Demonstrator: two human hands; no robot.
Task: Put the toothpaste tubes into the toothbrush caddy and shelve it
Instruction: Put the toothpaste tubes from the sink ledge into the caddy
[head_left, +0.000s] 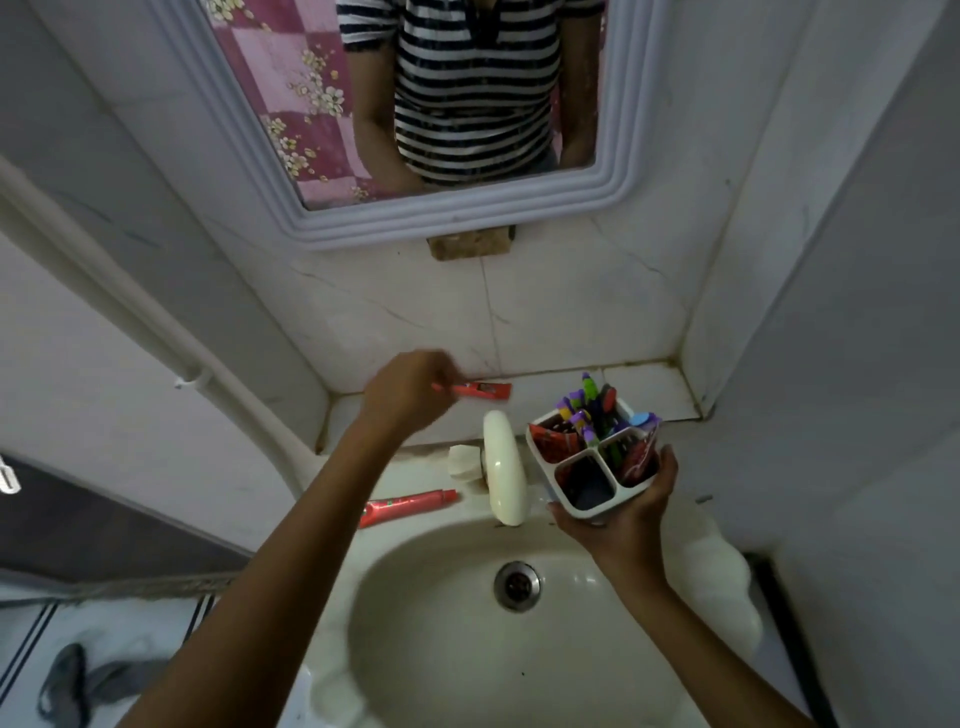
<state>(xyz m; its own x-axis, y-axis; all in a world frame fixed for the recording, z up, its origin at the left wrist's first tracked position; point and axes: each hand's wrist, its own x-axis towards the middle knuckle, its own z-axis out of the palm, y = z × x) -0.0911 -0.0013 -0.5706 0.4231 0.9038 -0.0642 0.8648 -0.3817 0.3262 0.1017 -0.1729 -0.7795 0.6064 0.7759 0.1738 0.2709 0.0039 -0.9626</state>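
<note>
My right hand holds a white toothbrush caddy from below, above the sink's right rim. Several toothbrushes and red tubes stand in its compartments; the nearest compartment looks dark. My left hand is closed on the cap end of a small red toothpaste tube at the tiled ledge behind the tap. Whether that tube rests on the ledge or is lifted, I cannot tell. A second red toothpaste tube lies on the sink rim left of the tap.
A cream tap stands between my hands, over the basin with its drain. A framed mirror hangs above the ledge. A white pipe runs along the left wall. Sandals lie on the floor at lower left.
</note>
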